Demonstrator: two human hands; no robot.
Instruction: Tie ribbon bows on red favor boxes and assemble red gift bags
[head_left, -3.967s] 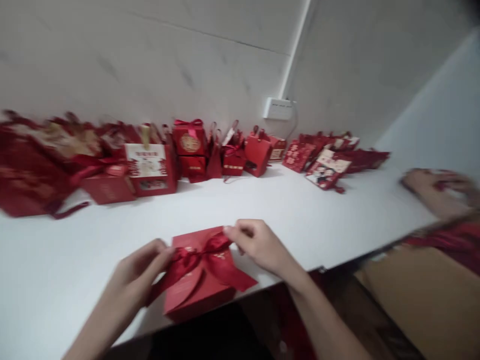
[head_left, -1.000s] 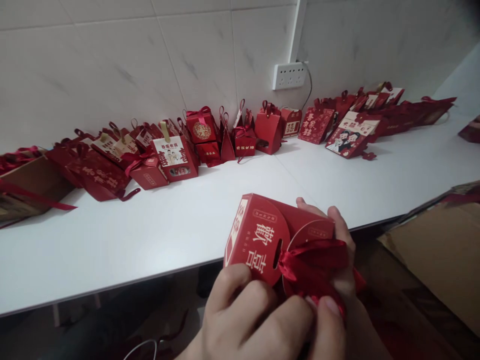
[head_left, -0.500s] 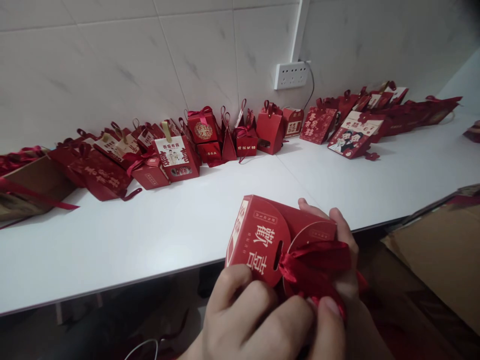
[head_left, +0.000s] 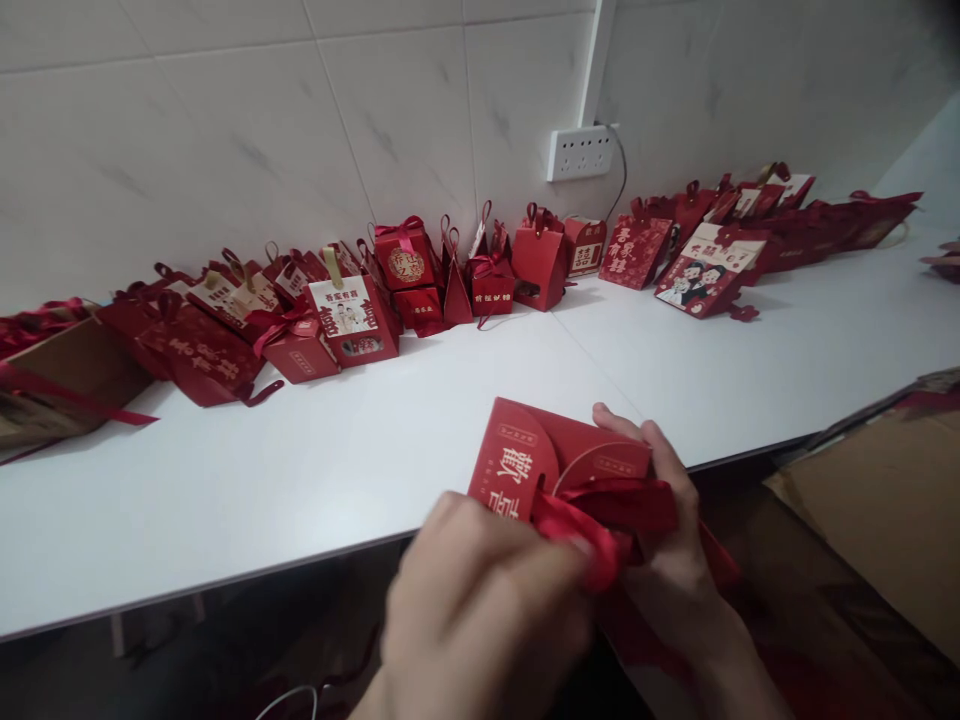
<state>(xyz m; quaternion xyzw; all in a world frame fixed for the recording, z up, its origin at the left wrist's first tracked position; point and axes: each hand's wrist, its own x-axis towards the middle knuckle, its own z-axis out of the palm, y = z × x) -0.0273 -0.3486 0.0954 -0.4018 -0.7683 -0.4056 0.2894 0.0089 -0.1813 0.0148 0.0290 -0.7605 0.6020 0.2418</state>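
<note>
A red box [head_left: 574, 435] with pale characters on its rounded flaps is held tilted in front of the table's near edge. My right hand [head_left: 679, 560] supports it from the right and below, its fingers wrapped round the far side. A shiny red ribbon [head_left: 637, 508] lies across the flaps and passes by a slot in the top. My left hand [head_left: 480, 610], slightly blurred, is closed in front of the box, its thumb and finger pinching the ribbon.
On the white table [head_left: 360, 450], a row of red gift boxes [head_left: 352, 320] and bags stands along the tiled wall. A power socket [head_left: 581, 153] is on the wall. At the right is a cardboard box [head_left: 885, 510]; an open brown bag [head_left: 67, 380] stands far left.
My left hand has moved up and left with the ribbon, which is pulled higher across the flaps. The box has shifted slightly left and tilted, with my right hand moving along.
</note>
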